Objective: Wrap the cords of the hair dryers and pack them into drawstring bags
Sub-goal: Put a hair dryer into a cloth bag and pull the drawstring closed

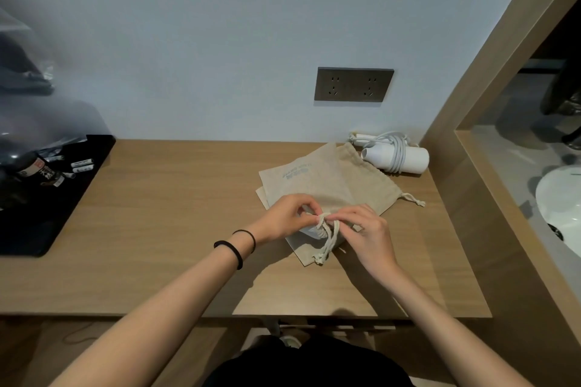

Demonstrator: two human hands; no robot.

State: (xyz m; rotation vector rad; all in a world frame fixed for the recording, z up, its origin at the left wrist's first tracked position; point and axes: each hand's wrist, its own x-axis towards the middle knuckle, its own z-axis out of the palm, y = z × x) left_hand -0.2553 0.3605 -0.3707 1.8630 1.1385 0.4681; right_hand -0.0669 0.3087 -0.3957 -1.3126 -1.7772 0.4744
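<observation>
Drawstring bag (pixel 301 250) lies on the wooden desk (pixel 176 214) straight in front of the person in the head view, its gathered mouth held between both hands. The left hand (pixel 281 217) and the right hand (pixel 366 229) meet fingertip to fingertip there, each pinching the cream drawstring (pixel 330 236). Its loops run from the pinch back toward the person and end in a knot at the bag's near edge. Something pale shows at the mouth, probably a packed dryer, though it is mostly hidden. This looks like the closing step for this bag, with the hands due to part sideways to cinch it. Spare bags (pixel 311 179) lie flat just behind the hands. Beyond them, at the back right by the wall, rests a white hair dryer (pixel 415 160) with its cord (pixel 396 152) already wound round it. Its long axis runs roughly along the wall, and the right hand is the nearer one to it.
</observation>
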